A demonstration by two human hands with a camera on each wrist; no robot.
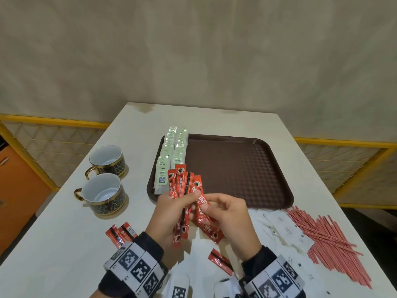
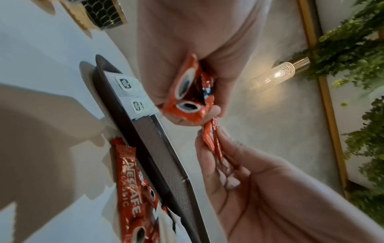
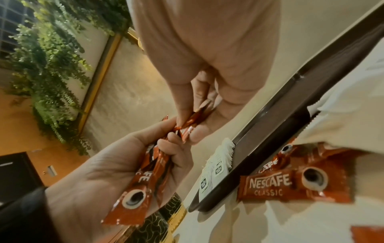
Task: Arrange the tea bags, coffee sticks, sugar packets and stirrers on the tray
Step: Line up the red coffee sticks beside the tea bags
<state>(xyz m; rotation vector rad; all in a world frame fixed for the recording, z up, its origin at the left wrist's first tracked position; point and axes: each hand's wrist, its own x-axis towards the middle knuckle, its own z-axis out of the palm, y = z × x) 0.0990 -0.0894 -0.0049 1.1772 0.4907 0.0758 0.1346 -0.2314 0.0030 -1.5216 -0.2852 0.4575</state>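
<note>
My left hand [image 1: 182, 204] grips a fanned bunch of red coffee sticks [image 1: 182, 183] just above the tray's near left corner. My right hand [image 1: 209, 208] pinches the lower part of one stick [image 1: 202, 208] of that bunch. In the left wrist view the bunch's ends [image 2: 187, 98] poke out of my fist. The brown tray [image 1: 236, 168] carries two rows of pale green tea bags [image 1: 173, 151] along its left side. White sugar packets [image 1: 285, 231] and red stirrers [image 1: 335, 239] lie on the table to the right.
Two dark, gold-rimmed cups [image 1: 103, 194] stand on the table's left. Loose coffee sticks lie near my left wrist [image 1: 121, 233] and between my wrists [image 1: 221, 262]. The white table [image 1: 64, 244] ends near a yellow railing [image 1: 53, 121].
</note>
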